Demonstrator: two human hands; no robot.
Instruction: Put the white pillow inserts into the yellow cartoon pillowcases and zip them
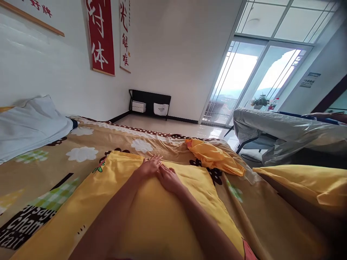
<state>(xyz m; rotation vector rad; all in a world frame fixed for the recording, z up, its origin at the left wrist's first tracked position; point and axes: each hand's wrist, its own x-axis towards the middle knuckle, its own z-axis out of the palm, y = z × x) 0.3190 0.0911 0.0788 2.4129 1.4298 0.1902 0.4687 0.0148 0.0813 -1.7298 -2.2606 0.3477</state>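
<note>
Both forearms enter from the bottom edge, so elbows and upper arms are cut off, and the near end of the yellow cloth [151,220] runs out of the frame beneath them. Part of it lies hidden under the arms. The yellow cloth lies flat in the lower centre of the frame on the patterned bed cover [67,155], its long axis running from the bottom edge up toward the middle, the far edge pointing away from the camera. The left hand [149,167] and the right hand [168,179] rest side by side near that far edge, touching each other, palms down. The fingers [156,159] are stretched out flat on the cloth, gripping nothing; the cloth lies under them. A crumpled yellow piece [217,157] sits just right of centre, apart from the hands. A white pillow [29,124] lies at the left edge.
</note>
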